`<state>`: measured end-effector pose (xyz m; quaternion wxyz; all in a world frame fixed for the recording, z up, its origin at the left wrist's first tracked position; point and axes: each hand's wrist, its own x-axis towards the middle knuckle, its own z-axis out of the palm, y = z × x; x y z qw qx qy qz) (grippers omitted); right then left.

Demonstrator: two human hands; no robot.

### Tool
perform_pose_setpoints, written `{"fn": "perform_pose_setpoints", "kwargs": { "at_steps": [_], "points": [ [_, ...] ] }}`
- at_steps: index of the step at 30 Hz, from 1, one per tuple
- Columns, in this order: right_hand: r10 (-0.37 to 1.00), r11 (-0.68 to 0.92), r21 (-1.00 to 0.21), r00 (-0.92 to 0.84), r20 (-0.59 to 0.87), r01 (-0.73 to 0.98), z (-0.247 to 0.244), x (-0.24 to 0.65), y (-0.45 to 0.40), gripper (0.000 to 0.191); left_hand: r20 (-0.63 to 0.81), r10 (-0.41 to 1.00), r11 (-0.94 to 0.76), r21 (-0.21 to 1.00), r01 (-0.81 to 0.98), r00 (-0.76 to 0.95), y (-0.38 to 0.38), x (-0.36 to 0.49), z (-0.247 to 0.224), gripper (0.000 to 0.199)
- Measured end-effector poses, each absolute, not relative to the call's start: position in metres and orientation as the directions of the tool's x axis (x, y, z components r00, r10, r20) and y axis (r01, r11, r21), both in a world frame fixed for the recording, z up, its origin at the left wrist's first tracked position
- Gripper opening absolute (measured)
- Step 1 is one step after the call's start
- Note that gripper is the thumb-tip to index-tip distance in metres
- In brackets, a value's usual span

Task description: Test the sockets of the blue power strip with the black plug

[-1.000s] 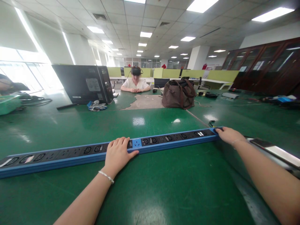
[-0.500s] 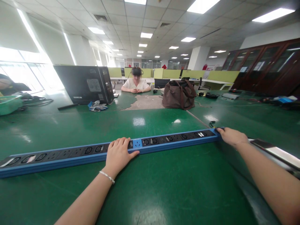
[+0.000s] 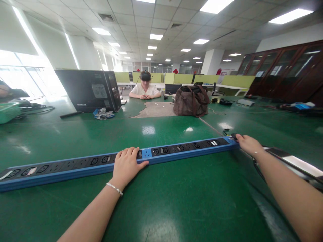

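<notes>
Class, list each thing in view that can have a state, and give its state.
Power strip: lying flat, socket side up
Blue socket: unplugged
Left hand: resting on the strip, thumb spread
Right hand: closed at the strip's end
Ceiling light: on
Gloves: crumpled
Brown bag: upright
Cabinet doors: shut

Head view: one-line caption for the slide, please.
Left hand across a long blue power strip on a green table, right hand holding a dark piece at its right end.

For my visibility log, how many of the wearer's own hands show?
2: the left hand across the power strip, the right hand pinching a black piece at its right end.
</notes>
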<state>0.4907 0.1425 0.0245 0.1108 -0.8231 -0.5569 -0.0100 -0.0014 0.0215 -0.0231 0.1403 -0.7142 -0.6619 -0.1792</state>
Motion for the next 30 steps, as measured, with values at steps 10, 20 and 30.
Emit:
{"fn": "perform_pose_setpoints", "kwargs": {
  "at_steps": [10,20,30],
  "points": [
    [0.909,-0.351,-0.243,0.392,0.145,0.904,0.041,0.454,0.127,0.057,0.457,0.886,-0.099,0.024,0.995,0.077,0.021,-0.002,-0.023,0.058],
    [0.955,-0.042,-0.386,0.15,0.255,0.921,0.024,0.395,0.113,0.044,0.451,0.89,-0.096,0.041,0.995,0.067,0.021,-0.001,-0.022,0.057],
    [0.947,-0.06,-0.312,0.153,0.282,0.948,0.009,0.371,0.105,0.042,0.457,0.886,-0.1,0.028,0.995,0.076,0.021,-0.001,-0.023,0.057]
  ]
}}
